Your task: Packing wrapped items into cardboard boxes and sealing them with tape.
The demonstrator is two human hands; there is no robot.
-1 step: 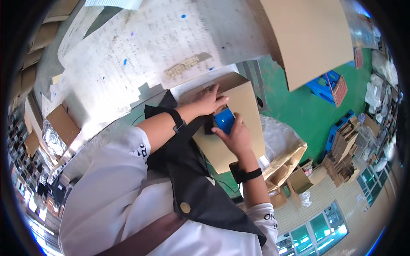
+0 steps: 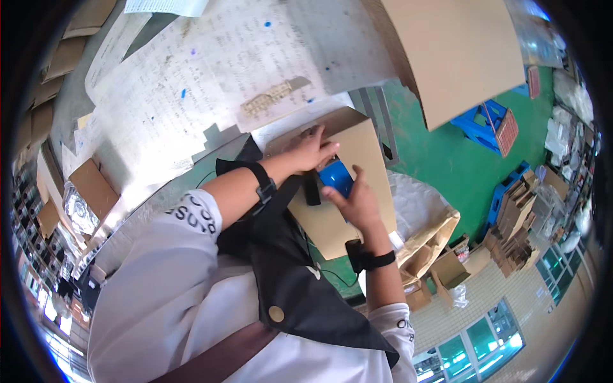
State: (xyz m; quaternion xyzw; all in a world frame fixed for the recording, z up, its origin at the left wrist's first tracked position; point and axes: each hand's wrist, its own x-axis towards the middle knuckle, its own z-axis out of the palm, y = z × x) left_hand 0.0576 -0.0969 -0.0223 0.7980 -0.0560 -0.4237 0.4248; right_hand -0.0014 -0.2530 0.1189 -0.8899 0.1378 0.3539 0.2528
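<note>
A closed-looking brown cardboard box (image 2: 367, 156) stands in front of me. On its far left part lies my left hand (image 2: 310, 152), fingers stretched out and partly overlapping each other. My right hand (image 2: 361, 203) is closed round a smooth, glossy blue object (image 2: 335, 179), thumb on the near side and fingers on the far side. The blue object's kind is not clear; its far end meets the left hand's fingertips. A narrow black piece (image 2: 311, 188) shows just left of it, and I cannot tell whether the two are joined. A black strap is on each wrist.
A metal-topped table (image 2: 223, 70) covered with marked white sheets lies beyond the box. Large cardboard (image 2: 463, 60) juts in at upper right. On the green floor stand a blue stool (image 2: 476, 131) and flattened cartons (image 2: 511, 220). A lined sack (image 2: 424, 220) sits right of the box.
My right hand and the blue object have shifted slightly, and more of the black piece beside it shows. My left hand keeps its place on the box. The view has moved a little.
</note>
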